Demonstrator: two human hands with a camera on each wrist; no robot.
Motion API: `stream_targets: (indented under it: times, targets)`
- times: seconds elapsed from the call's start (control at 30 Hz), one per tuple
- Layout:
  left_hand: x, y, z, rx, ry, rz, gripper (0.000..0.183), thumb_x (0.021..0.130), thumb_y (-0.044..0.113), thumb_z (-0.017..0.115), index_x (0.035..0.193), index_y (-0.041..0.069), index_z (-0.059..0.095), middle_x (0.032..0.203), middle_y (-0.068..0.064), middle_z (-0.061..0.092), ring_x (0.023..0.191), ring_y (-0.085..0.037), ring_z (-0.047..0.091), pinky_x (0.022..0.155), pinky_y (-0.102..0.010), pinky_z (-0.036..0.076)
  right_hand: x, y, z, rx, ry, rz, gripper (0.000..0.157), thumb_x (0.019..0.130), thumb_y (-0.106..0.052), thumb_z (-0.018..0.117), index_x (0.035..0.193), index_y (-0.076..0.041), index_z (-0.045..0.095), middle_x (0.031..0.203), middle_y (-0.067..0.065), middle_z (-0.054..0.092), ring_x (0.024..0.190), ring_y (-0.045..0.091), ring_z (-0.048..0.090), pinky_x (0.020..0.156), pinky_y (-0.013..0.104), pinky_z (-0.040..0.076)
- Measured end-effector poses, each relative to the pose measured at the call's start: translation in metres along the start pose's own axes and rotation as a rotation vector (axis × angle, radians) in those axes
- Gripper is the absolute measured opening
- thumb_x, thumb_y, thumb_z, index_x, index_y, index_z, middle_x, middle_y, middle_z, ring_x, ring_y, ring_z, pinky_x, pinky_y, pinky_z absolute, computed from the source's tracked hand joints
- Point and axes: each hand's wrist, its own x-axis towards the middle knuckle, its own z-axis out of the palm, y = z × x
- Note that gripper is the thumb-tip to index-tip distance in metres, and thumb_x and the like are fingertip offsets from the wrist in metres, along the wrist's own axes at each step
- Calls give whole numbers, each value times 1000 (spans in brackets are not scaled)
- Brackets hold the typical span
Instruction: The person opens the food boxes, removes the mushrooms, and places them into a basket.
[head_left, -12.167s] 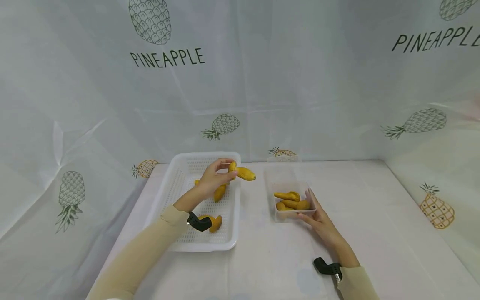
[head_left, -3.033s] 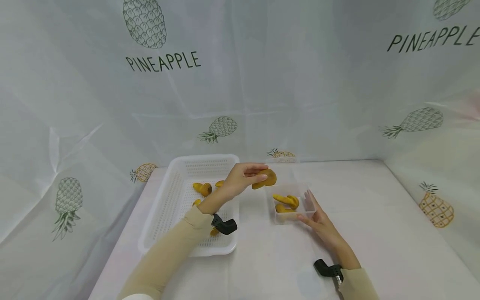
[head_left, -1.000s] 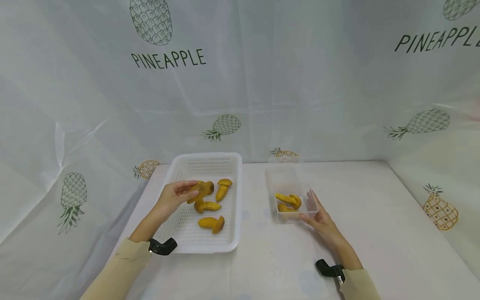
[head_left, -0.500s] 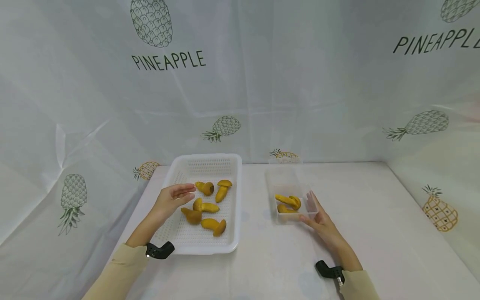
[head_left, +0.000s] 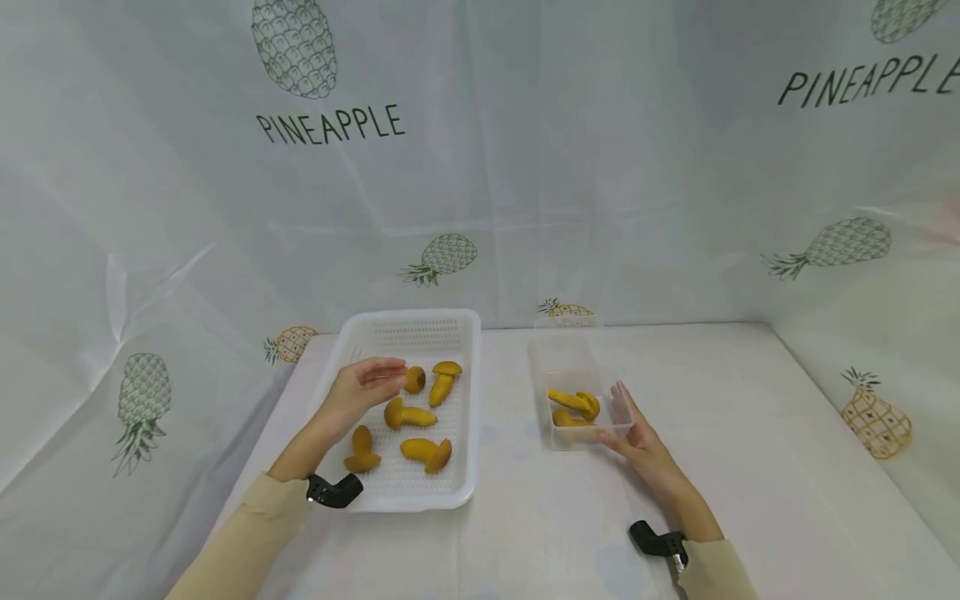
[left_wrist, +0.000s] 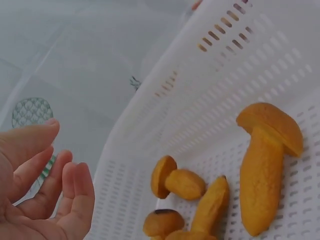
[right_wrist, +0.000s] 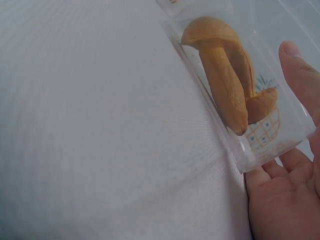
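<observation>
My left hand (head_left: 360,392) hovers over the left part of a white perforated basket (head_left: 470,475), fingers loosely bent and holding nothing. Several yellow-brown mushrooms lie apart in it: one mushroom (head_left: 363,450) near the front left, another mushroom (head_left: 445,383) at the right, and one partly hidden behind my fingertips. In the left wrist view a large mushroom (left_wrist: 262,165) lies beside smaller ones. My right hand (head_left: 637,437) rests against the right side of a clear plastic box (head_left: 557,437), fingers straight along the wall, thumb by the front corner. Two mushrooms (right_wrist: 220,80) lie inside, overlapping.
The box's clear lid (head_left: 566,354) stands raised behind it. Basket and box stand apart on a white-covered table (head_left: 547,525). A pale curtain (head_left: 600,192) with printed pineapples hangs close behind and at both sides.
Since three seconds ago, my left hand has carried a mushroom from above the box to the basket and let it go. It then rolled nearer the front left. My right hand has stayed put.
</observation>
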Motion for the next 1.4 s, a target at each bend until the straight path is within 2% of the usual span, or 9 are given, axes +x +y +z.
stream_targets:
  times: [0.13,0.4,0.63,0.73,0.83,1.03,1.1,1.27,1.4]
  targets:
    - [8,5,7,-2,-20,19,47,95,14,70,132,-10,54,130,-29,58,114,-38,61,91,-35,55,0,-1,1,10,3,-1,91,98,-7,64,162,-25,1,165,18,-1,149,37,-7,114,62,3]
    - [23,18,31,-17,-39,61,40,94,8,71,127,-9,59,125,-27,63,109,-32,65,88,-28,56,0,-1,1,11,5,10,91,98,-8,64,162,-27,2,166,17,-1,149,37,-8,114,64,4]
    - [34,29,58,-17,-95,102,35,94,4,70,125,-8,61,122,-24,65,107,-32,66,88,-25,55,0,-1,0,28,-11,-7,91,99,-7,63,162,-21,-1,165,17,-3,149,38,-7,107,13,26]
    - [39,35,71,-6,-119,115,35,94,6,70,125,-7,61,120,-20,67,109,-31,65,89,-27,55,0,-1,0,36,-11,-17,91,98,-6,63,162,-21,-1,165,18,-3,149,39,-8,99,4,27]
    - [45,41,84,4,-148,137,35,94,9,71,124,-6,62,119,-16,68,109,-28,65,90,-30,55,0,-1,0,28,-10,-14,91,98,-7,63,162,-21,0,165,18,-3,149,38,-7,106,10,25]
    - [55,49,105,30,-191,172,35,93,13,73,123,-2,64,118,-14,68,106,-22,66,91,-31,55,1,-2,2,35,2,11,92,97,-8,65,162,-21,0,166,15,-2,150,36,-7,116,57,5]
    - [57,52,112,28,-198,181,34,92,11,73,122,-3,64,117,-16,68,105,-23,67,90,-31,55,1,-3,2,39,3,15,93,97,-8,66,162,-21,0,166,15,-2,150,35,-8,116,56,5]
    - [64,59,127,24,-219,193,35,92,10,74,122,-5,64,115,-16,69,104,-24,67,90,-30,55,0,-4,2,33,1,16,92,97,-8,65,162,-20,0,166,16,-2,150,36,-7,115,24,18]
    - [69,62,139,17,-252,191,35,92,12,74,123,-2,64,116,-14,69,104,-21,67,92,-30,54,-1,-5,2,32,11,15,92,97,-8,65,162,-20,1,166,17,-1,150,37,-7,119,42,11]
